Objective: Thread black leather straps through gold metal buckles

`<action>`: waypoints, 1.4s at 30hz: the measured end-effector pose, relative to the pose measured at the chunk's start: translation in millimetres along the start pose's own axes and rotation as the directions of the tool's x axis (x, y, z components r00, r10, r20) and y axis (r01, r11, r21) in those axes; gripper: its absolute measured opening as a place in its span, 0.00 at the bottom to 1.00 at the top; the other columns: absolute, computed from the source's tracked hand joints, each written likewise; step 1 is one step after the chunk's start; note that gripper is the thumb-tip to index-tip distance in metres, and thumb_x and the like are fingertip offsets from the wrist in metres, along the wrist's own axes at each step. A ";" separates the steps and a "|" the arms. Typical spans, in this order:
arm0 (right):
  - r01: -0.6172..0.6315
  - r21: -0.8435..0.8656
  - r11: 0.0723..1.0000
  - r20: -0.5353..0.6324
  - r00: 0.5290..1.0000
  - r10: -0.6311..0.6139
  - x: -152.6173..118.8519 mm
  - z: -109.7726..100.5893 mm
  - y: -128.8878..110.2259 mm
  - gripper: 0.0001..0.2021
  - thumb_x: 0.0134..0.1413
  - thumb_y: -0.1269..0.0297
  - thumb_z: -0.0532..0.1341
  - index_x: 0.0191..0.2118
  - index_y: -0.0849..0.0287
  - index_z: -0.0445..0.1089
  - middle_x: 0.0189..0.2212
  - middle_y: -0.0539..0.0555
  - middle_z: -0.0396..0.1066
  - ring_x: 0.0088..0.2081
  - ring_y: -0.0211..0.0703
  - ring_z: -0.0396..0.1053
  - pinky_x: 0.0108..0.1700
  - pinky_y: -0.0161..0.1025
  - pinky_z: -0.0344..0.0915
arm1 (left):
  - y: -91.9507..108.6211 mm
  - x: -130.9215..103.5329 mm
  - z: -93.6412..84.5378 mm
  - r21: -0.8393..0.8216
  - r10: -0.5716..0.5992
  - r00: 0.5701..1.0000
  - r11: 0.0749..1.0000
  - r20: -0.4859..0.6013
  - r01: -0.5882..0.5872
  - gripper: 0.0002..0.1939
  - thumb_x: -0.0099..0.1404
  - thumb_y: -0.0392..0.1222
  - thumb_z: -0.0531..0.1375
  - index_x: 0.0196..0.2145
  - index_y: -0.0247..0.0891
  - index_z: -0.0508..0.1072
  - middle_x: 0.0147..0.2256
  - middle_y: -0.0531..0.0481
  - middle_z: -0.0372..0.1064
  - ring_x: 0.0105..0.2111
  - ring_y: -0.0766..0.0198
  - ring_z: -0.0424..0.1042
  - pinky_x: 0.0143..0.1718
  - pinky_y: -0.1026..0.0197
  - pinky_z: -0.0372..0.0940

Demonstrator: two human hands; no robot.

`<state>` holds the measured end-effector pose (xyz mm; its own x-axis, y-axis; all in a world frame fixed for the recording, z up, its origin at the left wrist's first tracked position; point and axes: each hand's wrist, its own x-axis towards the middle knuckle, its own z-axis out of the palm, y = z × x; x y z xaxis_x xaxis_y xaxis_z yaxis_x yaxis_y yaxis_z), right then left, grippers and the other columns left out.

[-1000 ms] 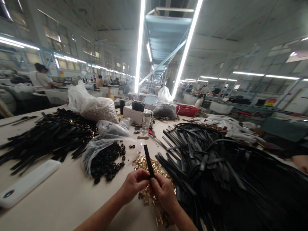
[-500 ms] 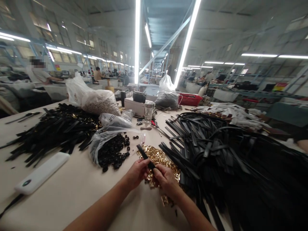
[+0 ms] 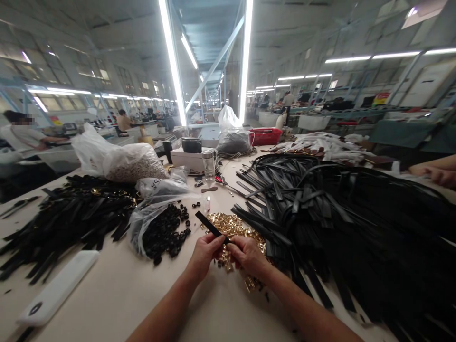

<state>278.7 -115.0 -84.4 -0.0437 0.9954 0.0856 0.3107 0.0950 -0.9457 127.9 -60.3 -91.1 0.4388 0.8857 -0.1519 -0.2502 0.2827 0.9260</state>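
Observation:
Between my two hands is a black strap [image 3: 207, 222], its flat end pointing up and to the left. My left hand [image 3: 204, 251] pinches it near the middle with thumb and fingers. Close beside it, my right hand [image 3: 247, 254] is closed on the strap's lower end, and the fingers cover that end. Directly beyond and beneath the hands lies a heap of gold buckles [image 3: 231, 223]. Small black loops [image 3: 167, 232] spill from a clear plastic bag [image 3: 137, 228] left of the hands.
A large pile of black straps [image 3: 320, 209] covers the right side; another strap pile [image 3: 78, 209] with gold buckles lies left. Behind stand a glass jar [image 3: 208, 166], a bag of small pale pieces [image 3: 131, 161] and a red basket [image 3: 265, 136]. A white device [image 3: 59, 287] lies front left. Another person's hand [image 3: 440, 173] shows at right.
The view has turned right, so the background sits further left. Both hands still hold the strap, which now lies at a flatter slant. Another person's hand has come into view at right.

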 end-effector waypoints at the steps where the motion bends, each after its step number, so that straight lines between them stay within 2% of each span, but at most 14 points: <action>1: 0.007 -0.014 1.000 0.003 1.000 -0.007 0.0 0.0 0.3 0.13 0.57 0.56 0.55 0.27 0.59 0.65 0.18 0.47 0.67 0.15 0.33 0.63 0.17 0.29 0.59 | -0.1 -0.2 -0.5 0.013 -0.011 1.000 1.000 0.000 0.011 0.18 0.51 0.50 0.68 0.32 0.31 0.76 0.19 0.55 0.63 0.16 0.75 0.57 0.18 0.69 0.52; 5: 0.017 0.008 1.000 0.002 1.000 -0.017 1.2 0.6 3.2 0.13 0.57 0.56 0.56 0.29 0.60 0.67 0.17 0.47 0.67 0.14 0.33 0.63 0.16 0.28 0.59 | -1.1 -1.5 0.4 0.040 -0.016 1.000 0.999 0.022 0.015 0.19 0.51 0.51 0.68 0.32 0.30 0.76 0.19 0.55 0.62 0.16 0.74 0.57 0.17 0.69 0.51; 9: -0.005 0.169 0.986 0.003 1.000 0.005 2.1 3.6 7.2 0.17 0.56 0.51 0.57 0.29 0.61 0.67 0.17 0.47 0.67 0.15 0.33 0.62 0.16 0.29 0.61 | -3.8 -3.1 3.7 0.031 0.043 0.999 0.999 0.024 -0.044 0.21 0.51 0.50 0.68 0.36 0.30 0.77 0.17 0.56 0.61 0.16 0.74 0.56 0.17 0.69 0.51; 13: -0.023 0.265 0.964 0.014 1.000 0.020 2.3 5.9 6.5 0.19 0.53 0.47 0.58 0.28 0.62 0.66 0.17 0.47 0.66 0.14 0.32 0.62 0.16 0.29 0.61 | -2.7 -5.2 4.2 0.119 0.094 0.996 0.989 -0.002 -0.093 0.21 0.53 0.52 0.67 0.37 0.30 0.77 0.15 0.57 0.60 0.15 0.74 0.54 0.16 0.69 0.49; 17: -0.012 0.157 0.988 0.013 1.000 0.010 1.2 3.9 1.5 0.18 0.54 0.49 0.57 0.27 0.61 0.66 0.17 0.47 0.66 0.14 0.32 0.62 0.15 0.28 0.58 | 1.6 -5.7 0.0 0.152 0.108 0.994 0.982 0.002 -0.107 0.19 0.54 0.50 0.66 0.36 0.30 0.78 0.16 0.56 0.62 0.16 0.74 0.56 0.17 0.69 0.51; 20: 0.025 0.012 1.000 0.008 1.000 -0.025 -0.3 0.0 -1.0 0.16 0.56 0.53 0.57 0.24 0.60 0.64 0.16 0.47 0.66 0.14 0.32 0.63 0.15 0.27 0.56 | 3.0 -4.7 -3.0 0.063 0.091 0.996 0.994 -0.007 -0.091 0.17 0.52 0.46 0.68 0.36 0.32 0.78 0.25 0.49 0.72 0.22 0.71 0.66 0.24 0.68 0.59; 23: 0.036 -0.087 0.996 -0.003 0.999 -0.036 -0.8 -4.5 -2.2 0.16 0.57 0.56 0.55 0.23 0.59 0.62 0.15 0.46 0.66 0.14 0.32 0.63 0.16 0.28 0.56 | 2.3 -2.9 -4.6 -0.011 0.081 0.996 0.997 0.023 -0.081 0.16 0.51 0.43 0.69 0.37 0.33 0.78 0.33 0.44 0.76 0.30 0.65 0.71 0.32 0.65 0.64; 28: 0.042 -0.208 0.977 0.005 0.999 -0.042 0.6 -7.5 -5.0 0.15 0.57 0.56 0.55 0.23 0.59 0.64 0.16 0.47 0.67 0.15 0.34 0.64 0.18 0.29 0.57 | 3.0 0.2 -6.4 0.091 0.101 0.995 0.991 -0.004 -0.100 0.13 0.49 0.42 0.70 0.32 0.32 0.79 0.27 0.47 0.76 0.25 0.67 0.69 0.29 0.66 0.62; 31: 0.048 -0.195 0.980 0.036 0.998 -0.042 0.4 -5.2 -4.4 0.17 0.58 0.53 0.53 0.24 0.58 0.64 0.15 0.47 0.66 0.14 0.35 0.63 0.19 0.30 0.58 | 6.8 -3.0 -4.4 0.103 0.102 0.995 0.989 0.009 -0.102 0.14 0.48 0.43 0.70 0.32 0.32 0.80 0.28 0.45 0.76 0.26 0.66 0.69 0.30 0.65 0.62; 35: 0.004 -0.134 0.991 0.074 0.997 0.006 4.3 -4.3 7.7 0.20 0.58 0.47 0.51 0.25 0.57 0.63 0.15 0.47 0.64 0.14 0.37 0.62 0.18 0.33 0.58 | 8.1 -4.3 -0.4 0.002 0.111 0.993 0.994 0.028 -0.111 0.17 0.45 0.44 0.71 0.32 0.31 0.80 0.29 0.44 0.76 0.25 0.65 0.69 0.30 0.63 0.62; 39: 0.004 -0.153 0.988 0.087 0.996 0.010 12.0 -4.6 23.5 0.22 0.54 0.42 0.53 0.26 0.56 0.66 0.17 0.50 0.67 0.19 0.40 0.65 0.22 0.35 0.61 | 5.6 -0.5 -0.7 -0.045 0.131 0.991 0.990 -0.001 -0.130 0.17 0.42 0.45 0.72 0.29 0.32 0.80 0.26 0.46 0.75 0.22 0.67 0.66 0.26 0.64 0.59; 42: -0.044 -0.088 0.995 0.106 0.993 0.053 12.0 -5.0 23.5 0.23 0.53 0.39 0.53 0.27 0.56 0.66 0.17 0.49 0.65 0.17 0.39 0.62 0.20 0.35 0.59 | 9.6 -2.5 -3.1 -0.070 0.106 0.994 0.992 0.031 -0.104 0.17 0.42 0.45 0.72 0.30 0.32 0.80 0.26 0.45 0.75 0.22 0.67 0.67 0.27 0.64 0.60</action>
<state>290.3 -100.8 -104.0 -0.1271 0.9919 0.0015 0.3948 0.0519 -0.9173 121.7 -58.6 -83.0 0.4366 0.8987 -0.0415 -0.3542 0.2141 0.9103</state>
